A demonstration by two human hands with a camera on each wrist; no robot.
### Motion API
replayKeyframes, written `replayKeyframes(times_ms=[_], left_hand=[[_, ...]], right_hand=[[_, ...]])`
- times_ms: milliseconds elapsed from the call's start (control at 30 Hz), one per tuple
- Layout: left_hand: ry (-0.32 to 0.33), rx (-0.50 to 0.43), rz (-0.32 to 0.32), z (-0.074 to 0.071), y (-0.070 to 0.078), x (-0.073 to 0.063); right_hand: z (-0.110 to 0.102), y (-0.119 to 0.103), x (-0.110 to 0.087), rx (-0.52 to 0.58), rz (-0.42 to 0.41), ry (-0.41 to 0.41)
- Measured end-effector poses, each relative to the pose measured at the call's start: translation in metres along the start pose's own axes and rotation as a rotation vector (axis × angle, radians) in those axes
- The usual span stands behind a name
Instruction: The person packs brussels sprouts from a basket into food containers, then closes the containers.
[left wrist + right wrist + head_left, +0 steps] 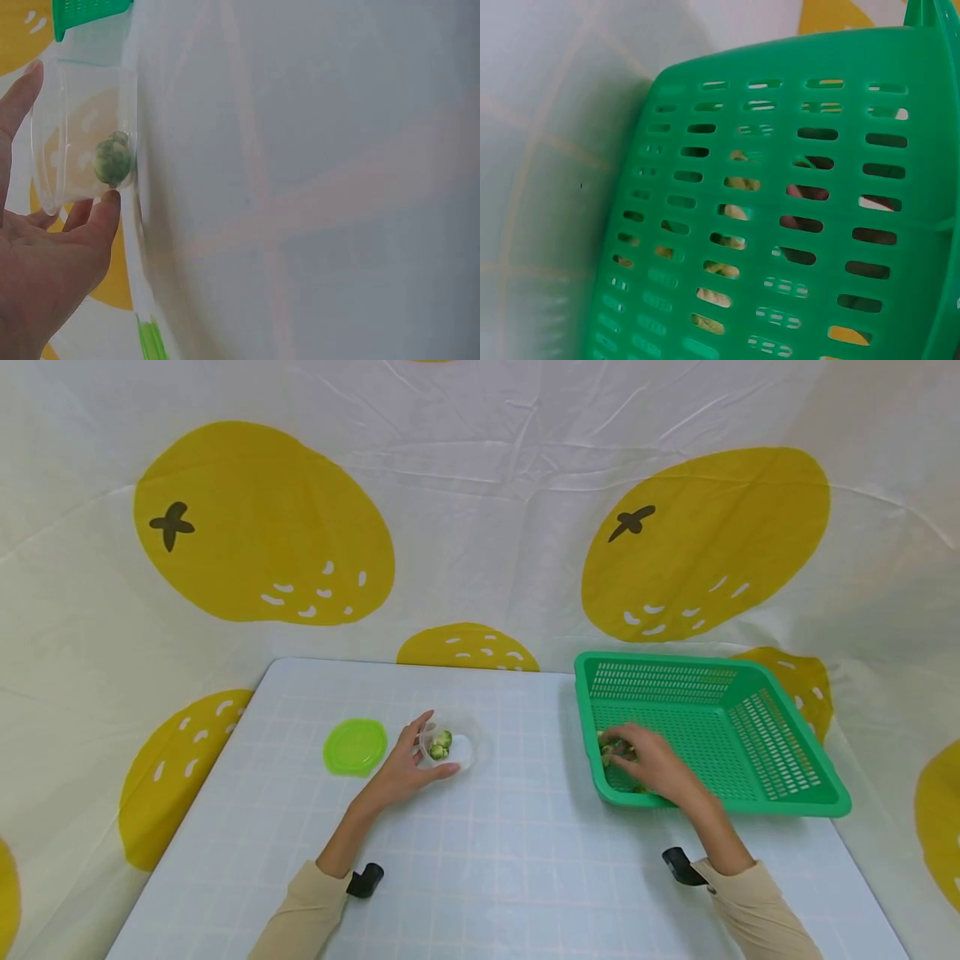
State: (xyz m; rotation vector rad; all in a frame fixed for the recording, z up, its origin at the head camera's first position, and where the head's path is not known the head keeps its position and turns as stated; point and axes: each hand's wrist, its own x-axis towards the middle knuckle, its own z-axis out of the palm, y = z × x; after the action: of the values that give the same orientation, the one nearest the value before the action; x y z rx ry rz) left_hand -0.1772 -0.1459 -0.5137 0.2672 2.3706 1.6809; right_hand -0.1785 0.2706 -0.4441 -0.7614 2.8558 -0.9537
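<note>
Sitting at far right, the green basket (750, 810) runs lengthwise left to right. Inside its left end, the right hand (651, 764), grip half-curled, lies among pale-green pieces (605, 760); whether it pinches any, I can't tell. Further left, the left hand (401, 772), grip spread wide, holds a clear cup (462, 750), mouth up, green lumps (441, 744) inside.

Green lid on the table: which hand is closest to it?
Left. The left hand is right beside the green lid, around the clear cup. The right hand is much farther away, inside the green basket.
</note>
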Motion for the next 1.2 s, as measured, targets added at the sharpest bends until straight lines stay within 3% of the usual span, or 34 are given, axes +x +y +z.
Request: replayKeyframes(times_ms=[333,500,967,1200], left_hand=[[-0.002,-0.002,0.010,-0.001,-0.003,0.001],[0.004,0.001,0.015,-0.001,-0.003,0.001],[-0.002,-0.013,0.044,0.000,0.000,0.000],[0.000,-0.011,0.045,0.000,0.000,0.000]], right_hand=[[-0.004,0.007,0.005,0.091,-0.001,-0.320],[-0.008,0.005,0.007,0.165,0.016,-0.434],[-0.012,0.008,0.009,0.176,0.015,-0.578],[-0.016,0.012,0.004,0.174,0.108,-0.539]])
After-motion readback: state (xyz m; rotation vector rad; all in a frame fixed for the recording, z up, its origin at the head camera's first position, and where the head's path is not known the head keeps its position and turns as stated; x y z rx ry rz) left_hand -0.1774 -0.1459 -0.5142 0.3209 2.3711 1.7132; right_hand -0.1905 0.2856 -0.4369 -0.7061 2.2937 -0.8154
